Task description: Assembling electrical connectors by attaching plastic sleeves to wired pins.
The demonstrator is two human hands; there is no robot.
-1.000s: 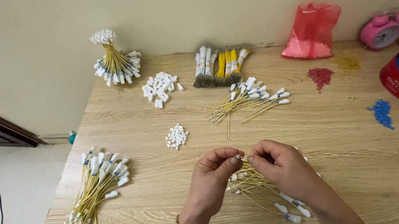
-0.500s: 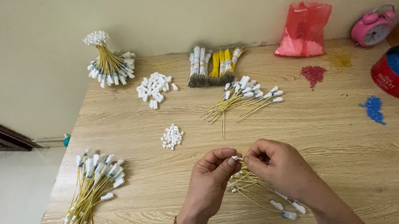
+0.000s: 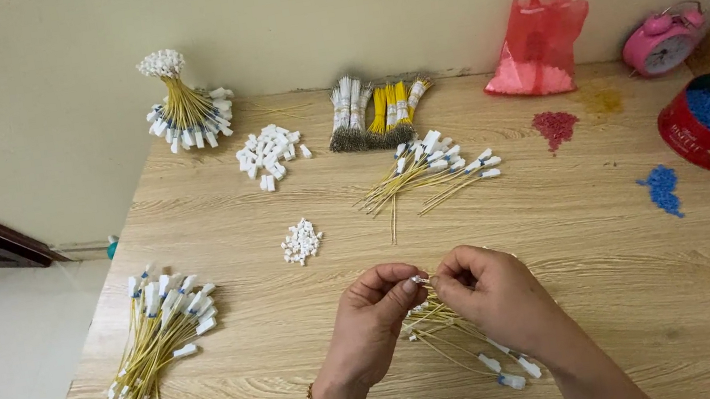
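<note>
Wooden table [image 3: 575, 289] bears yellow wire bundles [image 3: 159, 332].

A tiny white connector piece [image 3: 421, 281] sits pinched between the fingertips of the left hand [image 3: 373, 319] and the right hand [image 3: 491, 296], just below the centre of the frame, with the two hands meeting tip to tip over it. Directly beneath the hands, in the lower middle of the frame, a loose bundle of thin yellow wires [image 3: 450, 335] lies flat on the desk [image 3: 669, 293], its strands fanning toward the lower right, where several end in small white caps.
</note>
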